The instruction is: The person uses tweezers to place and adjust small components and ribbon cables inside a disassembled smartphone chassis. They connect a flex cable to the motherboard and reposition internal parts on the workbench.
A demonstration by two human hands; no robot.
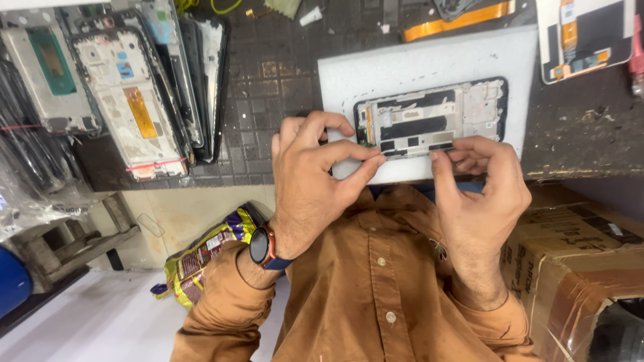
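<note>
1. The dark tiled tabletop (268, 87) fills the upper half of the view, from nine o'clock round to three o'clock.
2. A brown cardboard box (577, 261) sits at four o'clock, beside the person's right forearm.
3. A white foam pad (416, 67) lies on the tabletop at one o'clock.
4. A leaning stack of phone frames (134, 94) stands at ten o'clock, well apart from the pad.
5. The left hand (312, 181), near centre, has its fingers curled, with index finger and thumb pinched together at the near edge of the phone frame.
6. The right hand (479, 188), at three o'clock from the left hand, is likewise curled, its fingertips pinching the same near edge.
7. The phone frame (433, 117) rests flat on the foam pad, at twelve o'clock from both hands, its open back facing up.
8. A round wristwatch (261, 245) with a red rim sits on the left wrist at seven o'clock.
</note>
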